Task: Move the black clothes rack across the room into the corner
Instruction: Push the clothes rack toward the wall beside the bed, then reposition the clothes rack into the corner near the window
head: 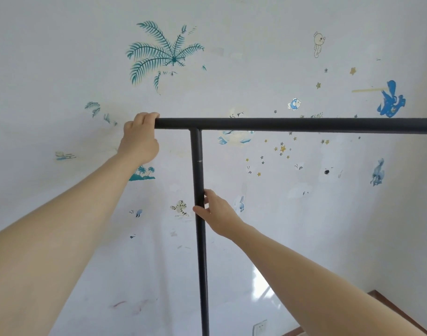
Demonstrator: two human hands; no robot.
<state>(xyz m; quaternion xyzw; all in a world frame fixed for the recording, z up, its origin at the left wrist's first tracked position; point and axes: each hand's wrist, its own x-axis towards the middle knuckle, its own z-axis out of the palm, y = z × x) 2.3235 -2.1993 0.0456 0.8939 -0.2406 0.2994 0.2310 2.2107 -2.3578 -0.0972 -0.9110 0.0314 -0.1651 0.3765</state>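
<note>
The black clothes rack [292,124] fills the middle of the head view: a horizontal top bar runs from centre-left off the right edge, and one upright pole drops from it to the bottom edge. My left hand [139,137] is wrapped over the left end of the top bar. My right hand [217,212] grips the upright pole about halfway down, thumb on the left side of the pole and fingers behind it. The rack's base and its right end are out of view. No clothes hang on the visible part.
A white wall [62,69] with palm, star and animal stickers stands just behind the rack. A wall socket [260,327] sits low near the pole. A strip of brown floor or skirting [386,304] shows at the bottom right.
</note>
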